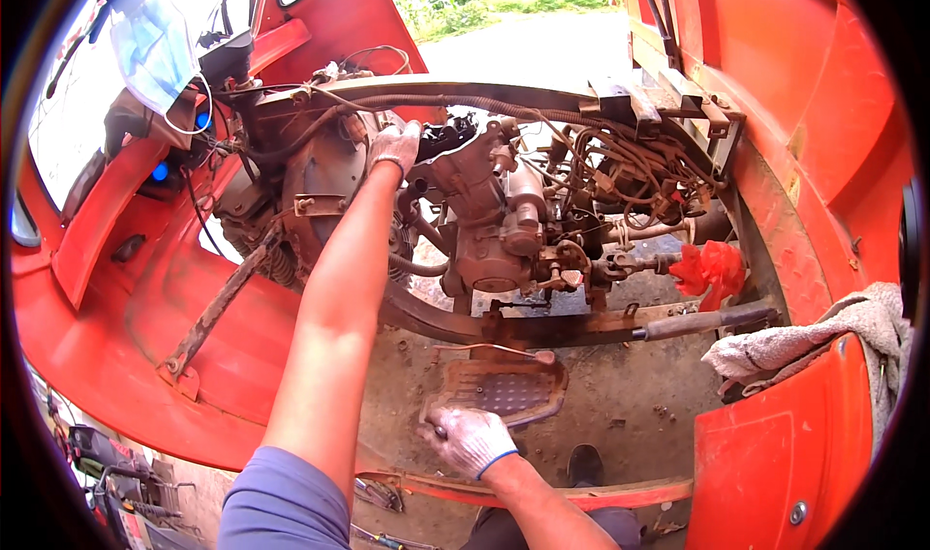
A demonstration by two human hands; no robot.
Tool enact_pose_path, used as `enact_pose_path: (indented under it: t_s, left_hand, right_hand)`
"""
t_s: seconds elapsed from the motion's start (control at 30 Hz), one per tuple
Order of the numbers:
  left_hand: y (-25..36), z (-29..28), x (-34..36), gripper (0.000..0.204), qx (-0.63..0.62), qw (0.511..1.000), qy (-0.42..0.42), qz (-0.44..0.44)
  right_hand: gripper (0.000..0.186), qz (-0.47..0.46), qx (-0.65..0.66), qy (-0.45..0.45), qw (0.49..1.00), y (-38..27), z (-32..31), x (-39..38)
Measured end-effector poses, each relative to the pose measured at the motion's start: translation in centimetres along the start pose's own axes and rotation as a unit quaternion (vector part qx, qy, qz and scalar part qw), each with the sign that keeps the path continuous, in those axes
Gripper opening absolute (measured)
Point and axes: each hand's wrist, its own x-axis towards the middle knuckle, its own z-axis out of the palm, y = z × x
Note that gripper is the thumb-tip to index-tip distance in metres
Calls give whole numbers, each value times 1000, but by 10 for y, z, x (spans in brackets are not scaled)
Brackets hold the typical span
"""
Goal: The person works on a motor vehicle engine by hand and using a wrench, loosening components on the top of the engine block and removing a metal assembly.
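My left hand (395, 147), in a dirty white work glove, reaches far forward to the left of the engine (481, 211). Its fingers are bent together beside the engine's open dark top (449, 136); what they grip, if anything, cannot be made out. Nearer to me, my right hand (472, 438), gloved in white with a blue cuff edge, is closed above the floor. A small dark spot shows at its curled fingers, too small to name. Beyond that hand lies a brown metal tray-like piece (523, 390) with a ribbed, dimpled surface.
A frame rail (552, 329) crosses in front of the engine. Bundled wires (630, 163) and a red cloth or bag (712, 271) are at the right. A grey towel (823, 332) drapes over a red panel (785, 443). A blue face mask (155, 54) hangs at upper left.
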Motion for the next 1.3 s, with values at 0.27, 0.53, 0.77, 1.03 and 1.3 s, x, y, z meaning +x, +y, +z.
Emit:
enact_pose_path:
  t_s: [0.27,0.53,0.77,1.03,1.3]
  left_hand:
    - [-19,22,38,26,224,957,-128,135]
    - [-40,22,42,51,49,990,-90,-97]
    - [21,-36,11,90,-126,986,-112,-4]
    - [59,-51,24,90,-121,960,-244,71]
    - [46,-44,34,78,-210,937,-275,44]
  right_hand:
    - [41,-1,2,1,1000,0,-1,1]
    - [41,-11,13,-4,1000,-4,-2,0]
    - [42,-12,9,17,1000,3,2,1]
    - [40,-10,6,21,1000,2,2,0]
    - [42,-12,16,31,999,5,2,1]
